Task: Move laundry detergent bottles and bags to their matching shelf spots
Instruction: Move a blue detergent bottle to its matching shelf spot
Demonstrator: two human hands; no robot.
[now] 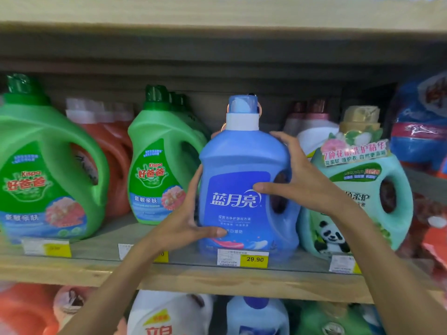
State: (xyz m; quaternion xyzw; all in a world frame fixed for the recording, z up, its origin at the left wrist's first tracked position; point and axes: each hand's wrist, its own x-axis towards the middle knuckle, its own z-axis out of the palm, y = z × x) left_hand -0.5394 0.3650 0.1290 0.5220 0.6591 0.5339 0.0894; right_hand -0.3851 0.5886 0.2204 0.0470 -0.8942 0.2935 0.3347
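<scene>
On the wooden shelf (193, 279) we clasped the blue detergent bottle (242, 155), left hand (188, 218) curled round its lower body, right hand (300, 182) round its handle side.

Overall light: soft, even and moderately bright; colours look saturated.
Source: not in view; light falls from the front and above onto the bottle fronts.
Shadow: a dark band lies under the upper shelf board (217, 15) at 12 o'clock; the back wall (217, 76) is dim.
Glare: a faint sheen on the shoulder of the blue detergent bottle (244, 153).
Sharpest: the centre, where that bottle's white characters and the 29.90 price tag (243, 258) read clearly.
Blur: the green Kispa bottle (48, 165) at 9 o'clock, the blue bags (420, 131) at 3 o'clock and the lower-shelf bottles (256, 315) at 6 o'clock are smeared.
Distortion: the wooden shelf edge (72, 274) bows and slopes down toward 4 o'clock.
</scene>
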